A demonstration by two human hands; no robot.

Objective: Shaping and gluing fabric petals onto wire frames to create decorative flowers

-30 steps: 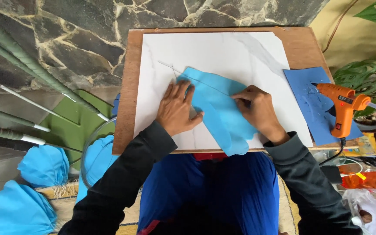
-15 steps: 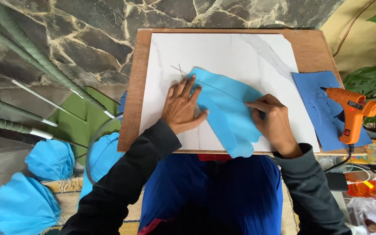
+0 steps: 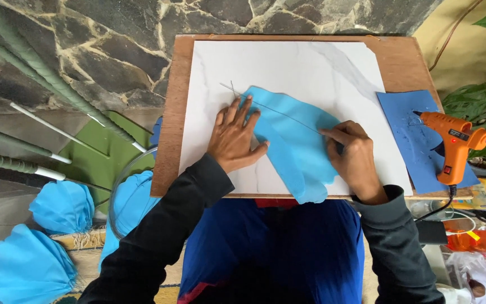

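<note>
Two hands, left hand (image 3: 233, 135) and right hand (image 3: 355, 157), press one blue petal (image 3: 293, 141) (one wire (image 3: 277, 110) across).

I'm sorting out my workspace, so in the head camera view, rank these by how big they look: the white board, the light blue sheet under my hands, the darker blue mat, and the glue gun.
Largest to smallest:
1. white board
2. light blue sheet
3. darker blue mat
4. orange glue gun

Single head-worn view, looking straight down (fairly close), white board (image 3: 288, 62) filling centre, stone wall (image 3: 85, 50) above
</note>
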